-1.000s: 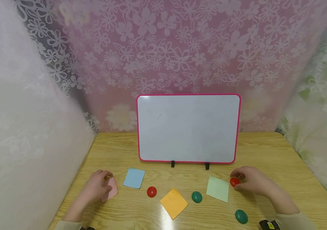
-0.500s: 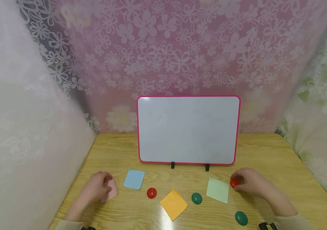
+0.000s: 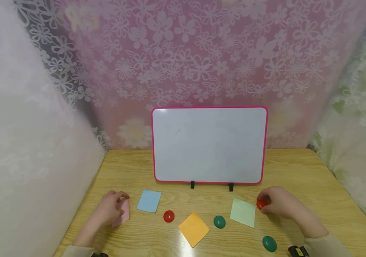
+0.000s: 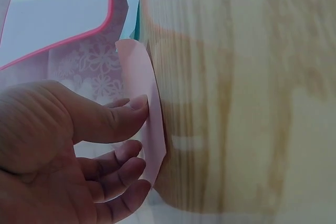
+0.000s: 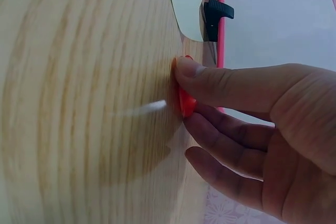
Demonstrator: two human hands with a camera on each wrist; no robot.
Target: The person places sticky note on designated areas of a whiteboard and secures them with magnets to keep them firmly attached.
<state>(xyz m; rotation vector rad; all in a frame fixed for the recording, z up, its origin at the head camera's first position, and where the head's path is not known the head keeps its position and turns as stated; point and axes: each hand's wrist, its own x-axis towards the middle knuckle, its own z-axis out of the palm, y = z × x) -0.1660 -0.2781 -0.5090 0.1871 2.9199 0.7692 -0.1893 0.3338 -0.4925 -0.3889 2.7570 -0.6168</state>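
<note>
My left hand [image 3: 111, 208] lies at the table's front left and pinches the edge of a pink sticky note [image 3: 123, 214]. In the left wrist view the thumb [image 4: 113, 119] presses one face of the pink note [image 4: 143, 90] and the fingers curl behind it. My right hand [image 3: 277, 205] is at the front right. Its thumb and fingers pinch a red round magnet [image 3: 261, 204] that sits on the wood. The right wrist view shows the same red magnet [image 5: 186, 103] between thumb [image 5: 210, 80] and forefinger.
A pink-framed whiteboard [image 3: 208, 144] stands upright on the wooden table [image 3: 298, 171]. In front of it lie a blue note [image 3: 149, 201], a second red magnet [image 3: 168, 216], an orange note [image 3: 193, 228], a green magnet [image 3: 219, 221], a light green note [image 3: 243, 212] and another green magnet [image 3: 269, 243]. Curtains close in on three sides.
Both hands keep their places and their holds. Only the head view has shifted slightly.
</note>
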